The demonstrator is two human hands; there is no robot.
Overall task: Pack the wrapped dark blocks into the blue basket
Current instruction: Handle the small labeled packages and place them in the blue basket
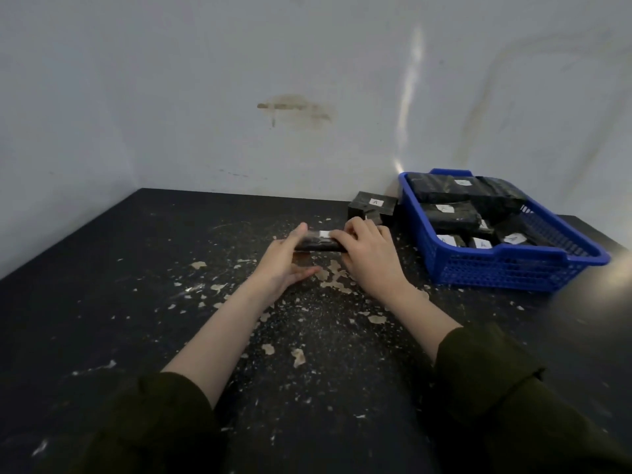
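Clear film is glinting over the dark block [316,243] that both hands are holding at the middle of the black table [102,285]. The left hand [287,261] is cupping the block's left end, thumb over the top and fingers spread beneath toward the near side. The right hand [367,254] is lying over the right end, fingers curled down across the white label; both hands are closed on this one block, though whether it is lifted clear of the table or resting on it is hard to tell. Its long axis is running left to right. The blue basket [513,268] is sitting well off to the right, slightly farther back, already carrying several wrapped blocks [444,213] with room showing toward its near side. Another wrapped block [372,205] is waiting on the table just left of the basket's far corner. Since the basket lies on the right, the right hand is the nearer one and looks better placed to carry the block rightward along its own length.
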